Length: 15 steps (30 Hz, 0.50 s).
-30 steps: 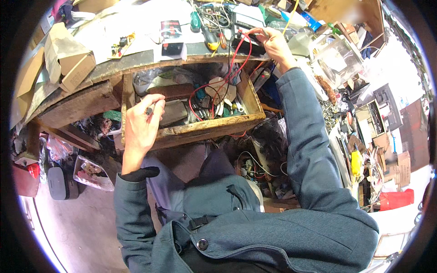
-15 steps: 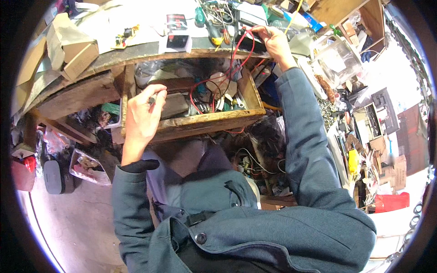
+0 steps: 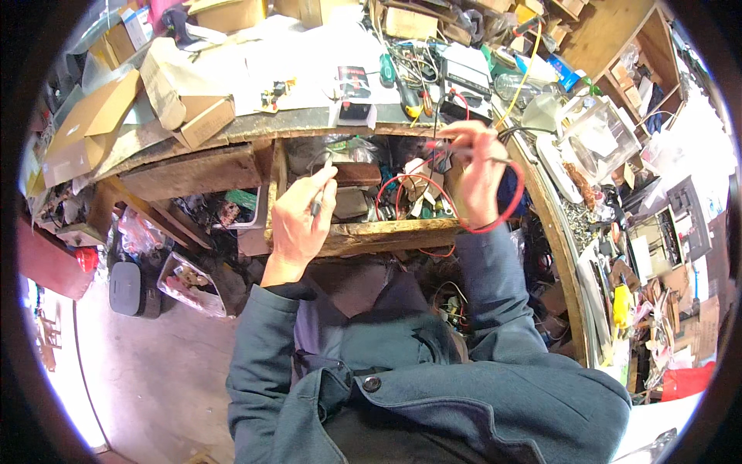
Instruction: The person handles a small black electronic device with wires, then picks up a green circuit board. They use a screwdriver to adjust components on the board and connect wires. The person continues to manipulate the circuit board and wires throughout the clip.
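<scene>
Currently the L hand (image 3: 301, 220) is up over the front L part of the open wooden drawer (image 3: 386, 230), fingertips drawn tog. on a slim dark item (image 3: 315, 206), grip narrow; item's mostly hidden by the fingers, so can't tell what kind. R hand (image 3: 479, 174) is over the drawer's R end, nr the bench edge, & motion-blurred: fingers look narrow, pinching the red lead (image 3: 519, 197), but exact finger pos. can't be told. Lead bows out in a big loop on the R side of that hand; red strands also curve over the drawer, btwn the hands.

In the drawer: brown block (image 3: 359, 174) just beyond the L hand, clear plastic (image 3: 340, 147) at the back, pale pieces (image 3: 421, 185) & misc. small parts twd the R.

On the bench (image 3: 263, 125), L to R: opened cardboard box (image 3: 174, 93), small circuit board (image 3: 278, 94) on white paper, small dark-topped box (image 3: 354, 89) at the edge, green-handled tool (image 3: 387, 71), yellow-&-black handle (image 3: 410, 99), flat black-&-white box (image 3: 468, 73) beyond the R hand. Clear plastic container (image 3: 599, 131) is further R; yellow item (image 3: 621, 305) lies in the clutter on that side. On the floor, L: dark case (image 3: 127, 288) beside an open carton (image 3: 193, 282) w/ stuff in it.
</scene>
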Available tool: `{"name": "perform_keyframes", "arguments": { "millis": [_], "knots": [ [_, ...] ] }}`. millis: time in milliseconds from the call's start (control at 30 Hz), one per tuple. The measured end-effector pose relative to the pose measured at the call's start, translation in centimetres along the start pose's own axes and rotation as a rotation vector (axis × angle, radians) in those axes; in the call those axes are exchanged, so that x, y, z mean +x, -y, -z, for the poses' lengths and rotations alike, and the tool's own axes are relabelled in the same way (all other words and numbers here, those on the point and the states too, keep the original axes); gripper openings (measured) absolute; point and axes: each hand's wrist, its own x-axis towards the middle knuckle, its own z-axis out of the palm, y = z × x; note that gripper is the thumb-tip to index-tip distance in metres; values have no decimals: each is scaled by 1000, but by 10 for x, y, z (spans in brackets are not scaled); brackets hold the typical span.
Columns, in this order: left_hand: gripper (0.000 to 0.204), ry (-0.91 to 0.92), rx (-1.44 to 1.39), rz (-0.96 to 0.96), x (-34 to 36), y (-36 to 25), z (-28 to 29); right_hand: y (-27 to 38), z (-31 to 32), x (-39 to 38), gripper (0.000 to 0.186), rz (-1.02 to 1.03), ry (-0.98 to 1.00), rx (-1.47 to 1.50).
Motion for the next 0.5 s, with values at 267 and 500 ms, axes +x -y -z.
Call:
{"name": "perform_keyframes", "arguments": {
  "millis": [267, 500],
  "knots": [
    [30, -50, 101, -176, 5, -9, 3, -15, -56, -27, 11, -305, 66, 455],
    [31, 5, 267, -216, 8, -11, -3, 12, -66, -20, 33, 222, 229, -59]
  ]
}}
